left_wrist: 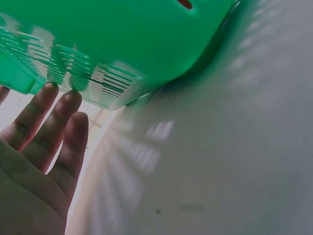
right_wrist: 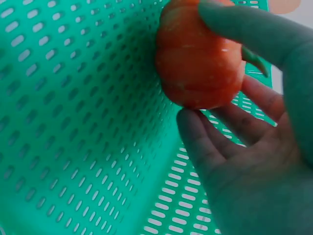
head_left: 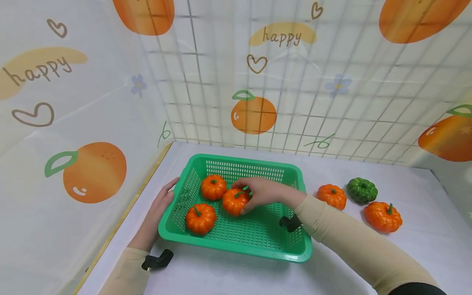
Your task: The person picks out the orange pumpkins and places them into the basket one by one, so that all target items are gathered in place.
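While my right hand (head_left: 263, 191) grips an orange pumpkin (head_left: 233, 203), my left hand (head_left: 159, 209) lies alongside the green basket (head_left: 236, 247)

Head view: As seen from above, the gripped pumpkin is located inside the basket, left of its middle. My right arm, in a beige sleeve (head_left: 346, 233), enters over the basket's right side. My thumb bears on the near side of the pumpkin; my fingers curl over its far side. Two more orange units occupy the basket: a rear pumpkin (head_left: 214, 187), just beside the gripped one, and a front-left pumpkin (head_left: 201, 219). To the right of the basket, on the white table (head_left: 228, 274), are a green pumpkin (head_left: 362, 190) and two orange ones, one to its left (head_left: 332, 197) and one nearer me (head_left: 382, 217). A printed backdrop (head_left: 206, 123) hangs behind the table.

Left wrist view: My left hand grasps nothing. Its fingers are extended, with the fingertips (left_wrist: 73, 98) at the slotted outer wall of the basket. Whether every tip makes contact, I cannot tell.

Right wrist view: My right hand is closed around the pumpkin, thumb on one side, fingers on the opposite side. The green stem (right_wrist: 255, 61) points toward my palm. The perforated basket wall (right_wrist: 73, 122) lies behind the pumpkin.
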`<state>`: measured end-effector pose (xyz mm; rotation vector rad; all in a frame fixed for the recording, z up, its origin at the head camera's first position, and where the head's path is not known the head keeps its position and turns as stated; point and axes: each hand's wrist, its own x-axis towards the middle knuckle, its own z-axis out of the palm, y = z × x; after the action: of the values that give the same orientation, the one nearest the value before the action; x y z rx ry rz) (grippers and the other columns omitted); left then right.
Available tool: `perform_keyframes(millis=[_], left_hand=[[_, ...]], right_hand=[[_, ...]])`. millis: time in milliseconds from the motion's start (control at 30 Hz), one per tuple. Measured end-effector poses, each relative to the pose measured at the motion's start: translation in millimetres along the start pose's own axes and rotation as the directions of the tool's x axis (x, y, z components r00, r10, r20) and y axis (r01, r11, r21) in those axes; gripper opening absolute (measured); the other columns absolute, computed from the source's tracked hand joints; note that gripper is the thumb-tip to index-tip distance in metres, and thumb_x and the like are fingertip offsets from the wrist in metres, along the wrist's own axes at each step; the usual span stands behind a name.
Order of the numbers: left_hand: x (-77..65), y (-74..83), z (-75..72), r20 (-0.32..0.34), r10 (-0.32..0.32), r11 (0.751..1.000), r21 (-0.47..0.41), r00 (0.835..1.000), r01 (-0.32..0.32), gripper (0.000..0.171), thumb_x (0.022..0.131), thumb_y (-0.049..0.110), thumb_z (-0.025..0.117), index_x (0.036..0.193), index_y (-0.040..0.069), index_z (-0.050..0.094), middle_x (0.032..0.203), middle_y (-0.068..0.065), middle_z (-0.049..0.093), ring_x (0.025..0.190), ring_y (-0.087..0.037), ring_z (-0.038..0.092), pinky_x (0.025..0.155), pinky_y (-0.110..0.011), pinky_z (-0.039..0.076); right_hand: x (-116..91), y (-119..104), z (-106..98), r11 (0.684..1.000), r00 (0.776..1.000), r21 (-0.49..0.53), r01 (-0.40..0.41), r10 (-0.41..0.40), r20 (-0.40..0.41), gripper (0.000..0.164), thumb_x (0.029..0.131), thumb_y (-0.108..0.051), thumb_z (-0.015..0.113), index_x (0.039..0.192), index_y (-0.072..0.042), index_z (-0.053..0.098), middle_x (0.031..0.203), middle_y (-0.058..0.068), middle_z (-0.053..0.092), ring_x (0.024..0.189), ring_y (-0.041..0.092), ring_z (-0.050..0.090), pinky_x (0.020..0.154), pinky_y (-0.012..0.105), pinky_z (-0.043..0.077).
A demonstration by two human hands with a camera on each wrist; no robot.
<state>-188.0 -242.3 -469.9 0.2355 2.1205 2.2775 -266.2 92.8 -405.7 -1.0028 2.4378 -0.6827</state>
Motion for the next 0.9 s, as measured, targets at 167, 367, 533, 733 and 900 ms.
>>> perform_keyframes(millis=[167, 367, 533, 733, 900], left_hand=[[0.3, -1.1, -0.2, 0.017, 0.022, 0.999, -0.034, 1.0, -0.021, 0.056, 0.109, 0.029, 0.038, 0.157, 0.007, 0.022, 0.135, -0.005, 0.058, 0.117, -0.017, 0.061, 0.09, -0.035, 0.053], [-0.1, -3.5, -1.5, 0.009, 0.015, 0.999, -0.028, 1.0, -0.014, 0.055, 0.109, 0.028, 0.037, 0.157, 0.006, 0.022, 0.132, 0.0, 0.06, 0.116, -0.016, 0.061, 0.09, -0.035, 0.053], [-1.7, -3.7, -0.3, 0.008, 0.004, 1.0, -0.029, 1.0, -0.004, 0.053, 0.109, 0.03, 0.036, 0.157, 0.012, 0.025, 0.137, -0.01, 0.056, 0.117, -0.021, 0.061, 0.089, -0.038, 0.053], [-2.7, -2.5, 0.4, 0.013, 0.027, 1.0, 0.002, 1.0, -0.027, 0.052, 0.11, 0.029, 0.034, 0.157, 0.012, 0.024, 0.137, -0.017, 0.054, 0.116, -0.025, 0.062, 0.086, -0.04, 0.055], [-2.1, -1.7, 0.8, 0.015, 0.024, 1.0, -0.003, 1.0, -0.024, 0.052, 0.11, 0.029, 0.034, 0.157, 0.012, 0.024, 0.137, -0.014, 0.055, 0.116, -0.024, 0.062, 0.087, -0.039, 0.054]], right_hand=[[2.6, 3.9, 3.1, 1.0, 1.0, 0.006, -0.001, 0.001, 0.011, 0.077, 0.073, -0.036, 0.089, 0.139, -0.021, 0.054, 0.135, -0.003, 0.057, 0.114, 0.015, 0.055, 0.097, 0.033, 0.045], [6.7, 8.2, 7.7, 1.0, 0.999, 0.028, -0.002, 0.001, 0.043, 0.08, 0.073, -0.041, 0.089, 0.141, -0.018, 0.054, 0.137, -0.003, 0.056, 0.122, 0.016, 0.053, 0.101, 0.033, 0.043], [7.5, 8.3, 8.6, 1.0, 0.999, 0.016, -0.005, 0.005, 0.044, 0.08, 0.072, -0.043, 0.089, 0.14, -0.019, 0.055, 0.135, -0.003, 0.057, 0.118, 0.014, 0.054, 0.099, 0.032, 0.045], [6.1, 3.8, 8.8, 1.0, 0.999, -0.011, 0.008, -0.008, 0.044, 0.083, 0.071, -0.046, 0.088, 0.141, -0.019, 0.054, 0.13, -0.002, 0.059, 0.113, 0.019, 0.057, 0.095, 0.032, 0.047], [5.4, 2.3, 8.1, 1.0, 0.999, -0.013, 0.021, -0.02, 0.046, 0.083, 0.072, -0.046, 0.088, 0.142, -0.018, 0.053, 0.128, -0.001, 0.06, 0.113, 0.02, 0.058, 0.093, 0.031, 0.048]])
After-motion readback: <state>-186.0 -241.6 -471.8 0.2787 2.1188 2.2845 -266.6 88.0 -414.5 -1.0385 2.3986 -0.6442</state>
